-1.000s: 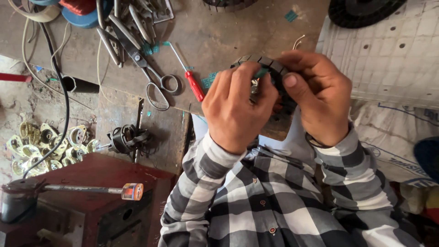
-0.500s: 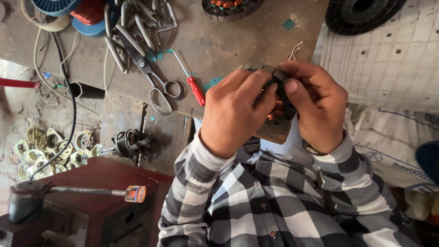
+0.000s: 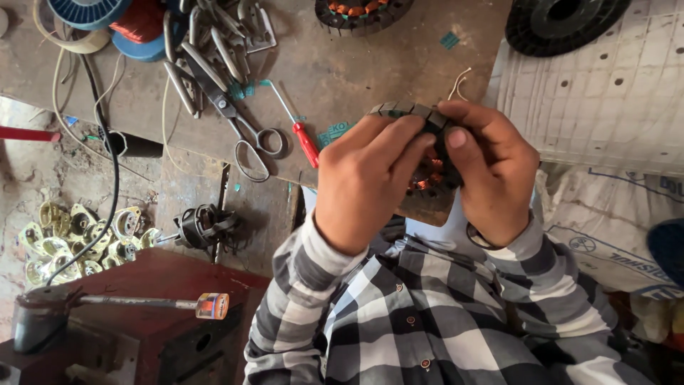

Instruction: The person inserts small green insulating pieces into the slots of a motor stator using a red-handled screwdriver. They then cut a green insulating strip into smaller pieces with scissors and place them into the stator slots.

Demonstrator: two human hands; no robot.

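Observation:
Both of my hands grip a round dark motor stator (image 3: 420, 117) with copper windings showing inside it, held in front of my chest above a worn wooden board (image 3: 370, 57). My left hand (image 3: 367, 178) wraps its left side, fingers over the top rim. My right hand (image 3: 491, 167) holds the right side, thumb pressed on the rim. A thin pale wire (image 3: 459, 82) sticks up from behind the stator. Most of the stator is hidden by my fingers.
On the board lie a red-handled screwdriver (image 3: 299, 132), scissors (image 3: 246, 132), a heap of metal tools (image 3: 214, 39), wire spools (image 3: 117, 18) and another stator (image 3: 360, 13). A black wheel (image 3: 563, 21) rests top right. Brass parts (image 3: 78, 239) and a hammer (image 3: 121, 303) sit at left.
My hands and the stator stay together with small shifts of the fingers over its rim. The view has drifted a little, so the bench items sit slightly higher in the frame.

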